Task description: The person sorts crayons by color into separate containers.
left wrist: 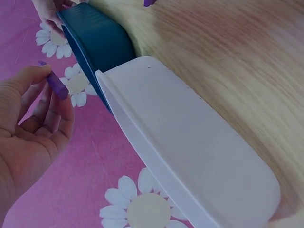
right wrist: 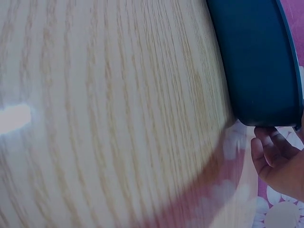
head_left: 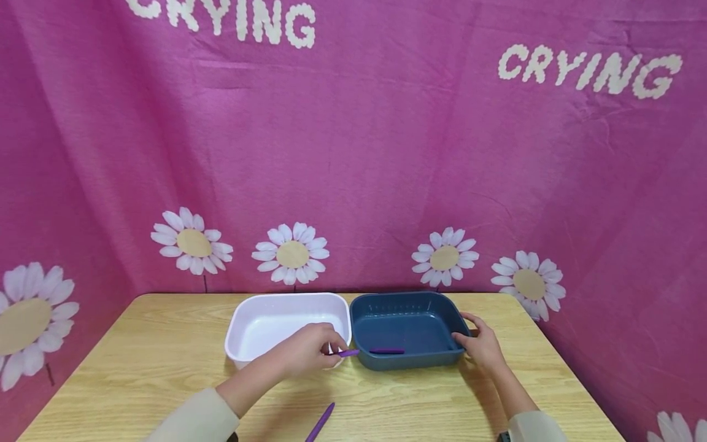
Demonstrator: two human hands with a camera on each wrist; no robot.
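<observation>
My left hand pinches a slim purple pen-like stick between thumb and fingers, over the near right corner of the white bin. The stick's tip points right, toward the dark blue bin. Inside that blue bin, along its near side, lies a second purple stick. My right hand grips the blue bin's right end, thumb over the rim and fingers against the outside wall. In the right wrist view, fingertips show at the bin's end wall.
A third purple stick, tapered at one end, lies on the wooden table near the front. Both bins stand side by side close to the table's back edge. A pink cloth with printed daisies hangs behind and at the sides.
</observation>
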